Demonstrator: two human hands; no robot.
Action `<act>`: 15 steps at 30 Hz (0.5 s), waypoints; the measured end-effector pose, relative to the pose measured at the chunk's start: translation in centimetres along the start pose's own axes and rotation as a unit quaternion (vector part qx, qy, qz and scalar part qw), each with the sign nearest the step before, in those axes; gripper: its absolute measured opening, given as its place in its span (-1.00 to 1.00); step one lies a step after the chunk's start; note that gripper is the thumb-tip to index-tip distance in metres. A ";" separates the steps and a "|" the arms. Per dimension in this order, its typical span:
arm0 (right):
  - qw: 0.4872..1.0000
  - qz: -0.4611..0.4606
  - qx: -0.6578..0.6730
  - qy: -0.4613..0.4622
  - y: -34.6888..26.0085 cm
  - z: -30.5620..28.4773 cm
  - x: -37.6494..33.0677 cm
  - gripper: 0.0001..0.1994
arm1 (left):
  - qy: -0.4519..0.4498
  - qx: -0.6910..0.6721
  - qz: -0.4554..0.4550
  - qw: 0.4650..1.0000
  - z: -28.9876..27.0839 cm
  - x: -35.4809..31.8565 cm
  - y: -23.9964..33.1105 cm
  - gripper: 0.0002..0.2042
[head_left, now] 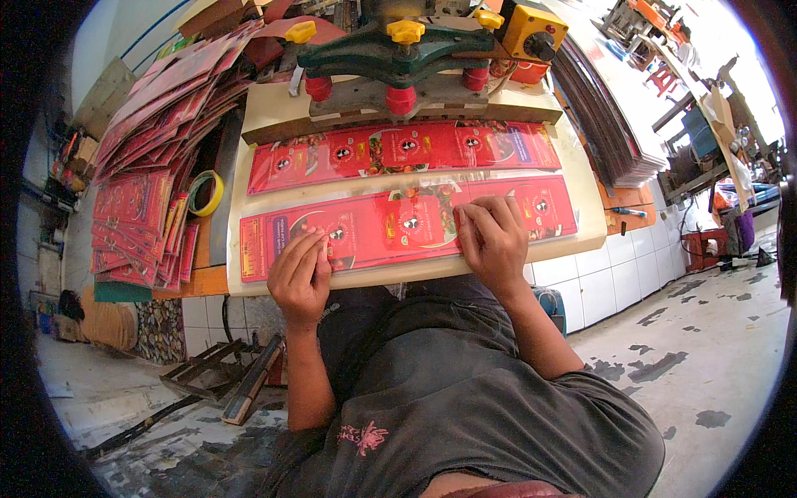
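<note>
A long red printed cardboard strip (pixel 378 236) with a glossy surface lies along the near side of a cream board (pixel 591 220). Over its left part is my left hand (pixel 300 278), fingers bent and drawn together with the thumb. My right hand (pixel 496 241) rests over the right half, thumb and forefinger pinched at the surface. Whatever is between the fingertips of either hand is too small to make out. A second red printed strip (pixel 357 153) lies parallel, just beyond the first.
A press with a dark green arm (pixel 398 62) and red and yellow knobs stands behind the strips. Red printed sheets (pixel 158 133) are heaped at left, beside a yellow tape roll (pixel 206 193). Stacked boards (pixel 610 124) stand at right. A control box (pixel 533 31) sits beside the press.
</note>
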State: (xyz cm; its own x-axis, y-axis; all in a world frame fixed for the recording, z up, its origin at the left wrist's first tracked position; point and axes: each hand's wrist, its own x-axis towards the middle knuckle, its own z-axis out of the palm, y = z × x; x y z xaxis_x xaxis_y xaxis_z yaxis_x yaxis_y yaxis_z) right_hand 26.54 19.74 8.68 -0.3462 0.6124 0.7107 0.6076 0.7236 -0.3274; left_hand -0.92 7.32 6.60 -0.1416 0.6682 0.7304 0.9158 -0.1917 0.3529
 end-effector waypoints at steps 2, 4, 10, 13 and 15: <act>1.000 0.000 0.000 0.001 0.0 0.0 0.0 -0.91 | -0.001 -0.001 0.001 1.000 0.0 0.0 0.0 -0.86; 1.000 0.001 0.002 -0.001 0.0 0.0 0.0 -0.91 | -0.002 -0.002 0.002 1.000 -0.1 0.1 0.0 -0.86; 1.000 -0.004 0.002 0.000 0.0 0.0 0.0 -0.90 | -0.001 -0.004 0.004 1.000 0.0 0.0 -0.1 -0.85; 1.000 -0.002 0.002 -0.002 0.0 0.0 0.0 -0.90 | -0.001 -0.004 0.001 1.000 -0.1 0.0 -0.1 -0.85; 1.000 0.000 0.002 -0.003 0.0 -0.1 0.0 -0.90 | -0.004 -0.002 0.000 1.000 0.0 -0.1 -0.2 -0.85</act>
State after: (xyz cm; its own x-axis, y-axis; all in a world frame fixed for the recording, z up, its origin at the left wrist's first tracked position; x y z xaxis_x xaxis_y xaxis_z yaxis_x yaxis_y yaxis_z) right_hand 26.58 19.67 8.75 -0.3503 0.6146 0.7068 0.6057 0.7242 -0.3296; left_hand -1.06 7.28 6.47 -0.1377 0.6740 0.7258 0.9143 -0.1953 0.3549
